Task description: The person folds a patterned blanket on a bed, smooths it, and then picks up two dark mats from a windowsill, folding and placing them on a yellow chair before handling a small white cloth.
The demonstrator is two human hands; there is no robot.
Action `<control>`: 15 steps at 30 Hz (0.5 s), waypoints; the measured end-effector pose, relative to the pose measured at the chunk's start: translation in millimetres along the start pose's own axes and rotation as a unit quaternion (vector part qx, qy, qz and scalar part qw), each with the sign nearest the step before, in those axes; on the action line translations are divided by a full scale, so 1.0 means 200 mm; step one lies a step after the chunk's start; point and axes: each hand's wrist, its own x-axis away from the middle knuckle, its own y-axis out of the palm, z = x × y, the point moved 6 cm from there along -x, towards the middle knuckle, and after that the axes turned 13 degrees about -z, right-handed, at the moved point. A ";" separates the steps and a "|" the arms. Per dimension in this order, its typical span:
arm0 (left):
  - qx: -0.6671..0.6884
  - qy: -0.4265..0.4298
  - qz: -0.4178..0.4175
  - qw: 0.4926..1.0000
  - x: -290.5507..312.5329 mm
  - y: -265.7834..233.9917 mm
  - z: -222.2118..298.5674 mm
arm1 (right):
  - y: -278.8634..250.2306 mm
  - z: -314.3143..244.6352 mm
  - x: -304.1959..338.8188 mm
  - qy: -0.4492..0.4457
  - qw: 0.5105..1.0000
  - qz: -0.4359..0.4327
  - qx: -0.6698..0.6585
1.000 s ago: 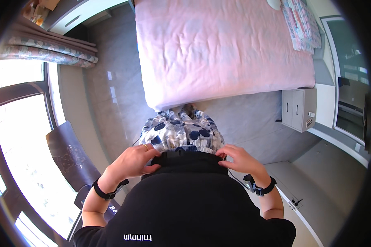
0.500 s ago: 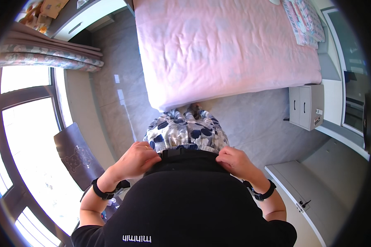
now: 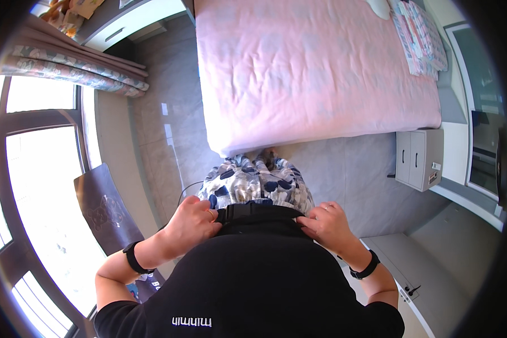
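Both hands are at the waist: the left hand [image 3: 192, 221] has its fingers curled tight on the left end of the black belt [image 3: 259, 212], and the right hand [image 3: 328, 225] pinches the right end with bent fingers. The belt lies across the front of the body, just above the hem of the black shirt [image 3: 259, 276] and over the blue-and-white patterned trousers [image 3: 259, 183]. Ahead on the grey floor [image 3: 163, 141] stands the pink bed [image 3: 315, 67], with a white 2-door cabinet [image 3: 418, 159] to the right.

The black strap [image 3: 259, 211] runs under both hands, its ends hidden; the bed [image 3: 315, 73] is cut off at the top edge.
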 end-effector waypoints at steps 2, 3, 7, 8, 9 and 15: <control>-0.040 -0.018 0.011 0.999 -0.01 0.01 0.03 | -0.01 0.01 0.02 0.016 1.000 0.009 0.022; -0.053 -0.048 0.018 0.997 -0.01 0.01 0.02 | -0.01 0.00 0.01 0.018 0.999 0.011 0.041; -0.113 -0.105 -0.084 0.984 -0.01 0.12 -0.02 | 0.06 -0.02 0.00 -0.011 0.996 -0.012 0.083; -0.114 -0.106 -0.083 0.984 -0.01 0.13 -0.04 | 0.06 -0.02 -0.02 -0.013 0.996 -0.011 0.084; -0.105 -0.099 -0.110 0.983 -0.02 0.17 -0.05 | 0.08 -0.02 -0.04 -0.015 0.995 -0.051 0.081; 0.088 0.038 -0.072 0.993 0.04 0.14 -0.10 | 0.10 0.04 -0.09 -0.092 0.984 -0.137 -0.073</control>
